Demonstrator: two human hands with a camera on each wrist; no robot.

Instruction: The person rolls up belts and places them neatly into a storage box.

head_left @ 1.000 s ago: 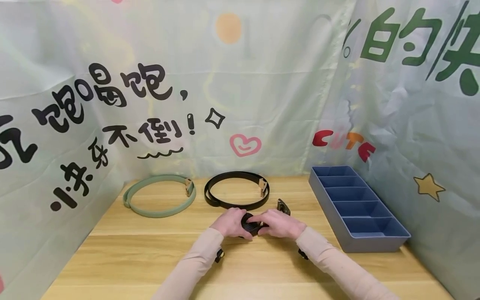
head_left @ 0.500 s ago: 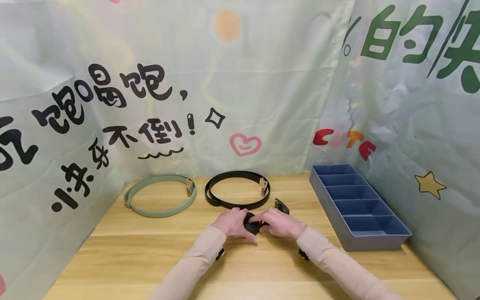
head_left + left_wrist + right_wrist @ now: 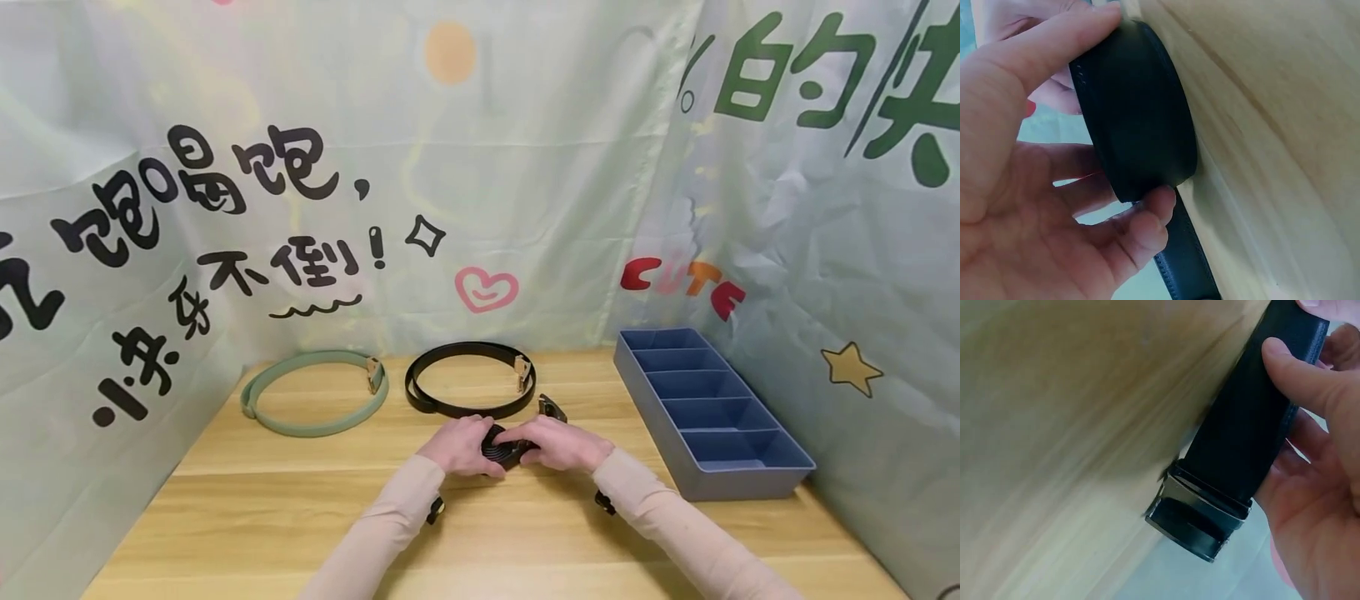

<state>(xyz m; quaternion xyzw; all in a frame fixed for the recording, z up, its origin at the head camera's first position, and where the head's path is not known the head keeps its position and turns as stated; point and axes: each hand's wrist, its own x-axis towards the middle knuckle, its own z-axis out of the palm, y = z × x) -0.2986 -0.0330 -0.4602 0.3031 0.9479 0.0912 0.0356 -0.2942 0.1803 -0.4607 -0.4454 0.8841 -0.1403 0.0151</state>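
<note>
A black belt is wound into a tight coil point(image 3: 495, 450) standing on edge on the wooden table. My left hand point(image 3: 459, 446) grips the coil from the left. In the left wrist view, the thumb and fingertips lie around the coil's smooth outer turn point(image 3: 1138, 112). The right hand point(image 3: 564, 444) holds the belt's unrolled end, its index finger reaching over the coil's top. In the right wrist view, the right thumb point(image 3: 1285, 359) presses the strap point(image 3: 1238, 425). The metal buckle point(image 3: 1197, 515) sticks out past that hand, and also shows as the dark buckle point(image 3: 552, 407) in the head view.
Behind the hands lies a black belt point(image 3: 420, 400) in a loose loop with a gold-coloured buckle. To its left is a green belt point(image 3: 311, 430), also looped. A blue-grey box point(image 3: 742, 487) with several compartments stands at the right. Printed cloth point(image 3: 555, 208) hangs around the table.
The buckle has come left, closer to the coil, as the belt winds up. My left thumb swung away from the coil and is back against it. The head view has shifted slightly.
</note>
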